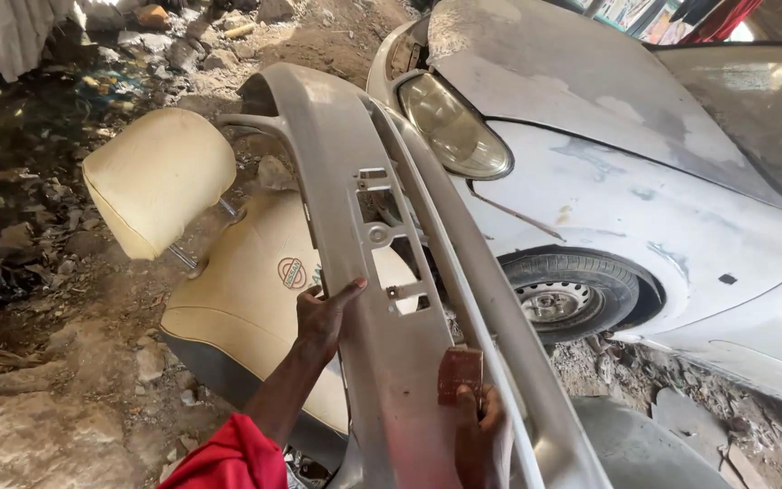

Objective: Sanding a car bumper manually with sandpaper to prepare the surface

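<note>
My left hand [323,317] grips the near edge of the long grey plastic car bumper [355,226], fingers curled round its rim and thumb lying across the face to steady it. My right hand [481,435] is closed on a small reddish-brown square of sandpaper [460,371], pressing it flat against the bumper's face low down, near me. The bumper lies tilted, resting over a cream leather car seat [237,308] with its padded cream headrest [156,177], just beside the dusty white car [644,190] with a cloudy headlight [452,127] and a front wheel [567,294]. The stretch around the sandpaper looks dull and rubbed, with a faint pinkish smear, so I judge the lower part is partly sanded; the long upper run toward the far end appears untouched. Rubble-strewn dirt ground [38,380] lies all round.
</note>
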